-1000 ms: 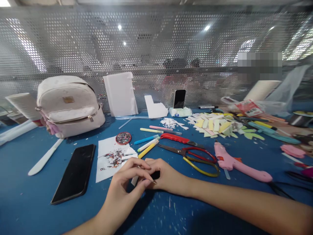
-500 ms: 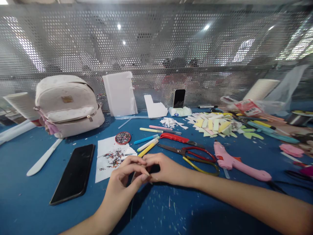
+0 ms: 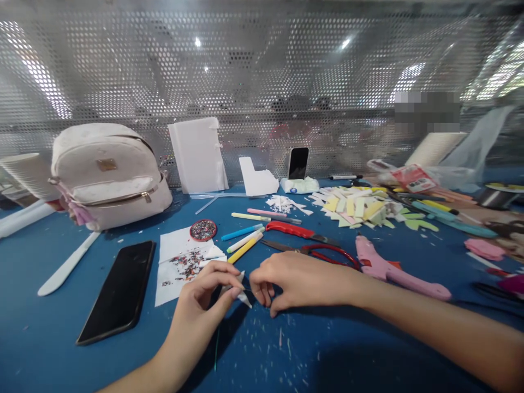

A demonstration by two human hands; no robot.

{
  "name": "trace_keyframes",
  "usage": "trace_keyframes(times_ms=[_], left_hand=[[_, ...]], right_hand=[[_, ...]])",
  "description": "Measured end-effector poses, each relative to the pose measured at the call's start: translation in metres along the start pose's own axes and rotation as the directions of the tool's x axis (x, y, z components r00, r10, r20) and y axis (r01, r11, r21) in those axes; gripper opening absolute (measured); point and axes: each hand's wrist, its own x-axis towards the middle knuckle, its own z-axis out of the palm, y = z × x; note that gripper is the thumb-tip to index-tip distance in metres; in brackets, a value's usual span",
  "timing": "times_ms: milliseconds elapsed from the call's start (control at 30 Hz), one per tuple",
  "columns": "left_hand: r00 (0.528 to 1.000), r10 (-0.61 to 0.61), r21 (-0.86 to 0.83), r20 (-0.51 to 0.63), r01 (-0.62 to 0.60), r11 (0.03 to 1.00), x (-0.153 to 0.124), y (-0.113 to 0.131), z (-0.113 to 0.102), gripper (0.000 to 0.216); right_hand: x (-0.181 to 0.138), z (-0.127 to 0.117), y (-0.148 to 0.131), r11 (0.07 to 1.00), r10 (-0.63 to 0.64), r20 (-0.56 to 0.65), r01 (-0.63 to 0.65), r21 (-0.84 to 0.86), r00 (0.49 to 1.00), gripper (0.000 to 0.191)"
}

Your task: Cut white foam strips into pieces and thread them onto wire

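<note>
My left hand [image 3: 207, 297] pinches a small white pointed piece [image 3: 241, 295] between thumb and fingers just above the blue table [image 3: 49, 338]. A thin green thread [image 3: 215, 355] trails down from that hand. My right hand [image 3: 295, 278] sits close beside it, fingers curled in a pinch near the white piece's tip; what it holds is too small to make out. Just left of the hands lies a white paper sheet [image 3: 172, 273] strewn with tiny coloured bits.
A black phone [image 3: 118, 289] lies at the left, with a white plastic knife [image 3: 65, 267] and a beige backpack [image 3: 106, 174] beyond. Coloured markers [image 3: 245, 240], red-handled scissors [image 3: 323, 251], a red cutter [image 3: 295, 232], a pink glue gun [image 3: 393, 270] and foam scraps [image 3: 360, 210] lie behind.
The hands have drawn slightly apart: my right hand slid right, away from the left. The white pointed piece now shows between them, in my left fingers.
</note>
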Motion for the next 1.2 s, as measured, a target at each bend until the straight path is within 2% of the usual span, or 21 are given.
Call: trace_keyframes(times_ms=[200,300,367,467,567,667,733,833,900,967,1067,1200], left_hand=[[1.000,0.006,-0.019,-0.015,-0.006,1.000,0.001,-0.003,0.000,0.010],[0.999,0.009,-0.031,-0.034,-0.010,0.999,0.002,-0.004,0.000,0.009],[0.999,0.010,-0.042,-0.053,-0.012,0.999,0.003,-0.004,-0.001,0.010],[0.996,0.001,-0.049,-0.093,-0.006,0.999,0.004,-0.006,-0.003,0.011],[0.994,-0.017,-0.053,-0.112,0.011,0.999,0.005,-0.007,-0.004,0.011],[0.993,-0.018,-0.059,-0.119,0.011,0.998,0.006,-0.007,-0.005,0.011],[0.992,-0.005,-0.059,-0.125,-0.002,0.998,0.006,-0.006,-0.005,0.011],[0.992,0.007,-0.060,-0.124,-0.015,0.998,0.006,-0.005,-0.005,0.010],[0.992,0.007,-0.057,-0.124,-0.014,0.998,0.006,-0.005,-0.005,0.011],[0.992,0.006,-0.054,-0.126,-0.013,0.998,0.006,-0.005,-0.006,0.011],[0.992,0.015,-0.055,-0.126,-0.023,0.998,0.007,-0.006,-0.006,0.011],[0.992,0.027,-0.047,-0.120,-0.033,0.998,0.007,-0.007,-0.005,0.011]], right_hand=[[0.001,0.004,-0.001,0.993,-0.040,0.055,0.033,0.112,0.998,0.018],[0.000,0.004,0.000,0.988,-0.050,0.042,0.044,0.145,0.998,0.020],[0.000,0.002,0.001,0.981,-0.051,-0.001,0.050,0.187,0.999,0.020],[0.003,-0.004,0.006,0.958,-0.045,-0.163,0.088,0.271,0.986,0.018],[0.005,-0.008,0.009,0.892,-0.037,-0.350,0.189,0.410,0.936,0.020],[0.006,-0.005,0.008,0.823,-0.046,-0.457,0.293,0.487,0.888,0.025],[0.006,0.002,0.008,0.811,-0.083,-0.530,0.366,0.457,0.844,0.026],[0.008,0.016,0.009,0.803,-0.138,-0.648,0.468,0.370,0.749,0.028],[0.010,0.027,0.010,0.792,-0.119,-0.704,0.495,0.358,0.700,0.031],[0.013,0.037,0.010,0.776,-0.052,-0.730,0.488,0.400,0.681,0.032],[0.016,0.049,0.010,0.743,0.054,-0.723,0.456,0.489,0.688,0.032],[0.017,0.057,0.011,0.702,0.116,-0.731,0.465,0.540,0.673,0.028]])
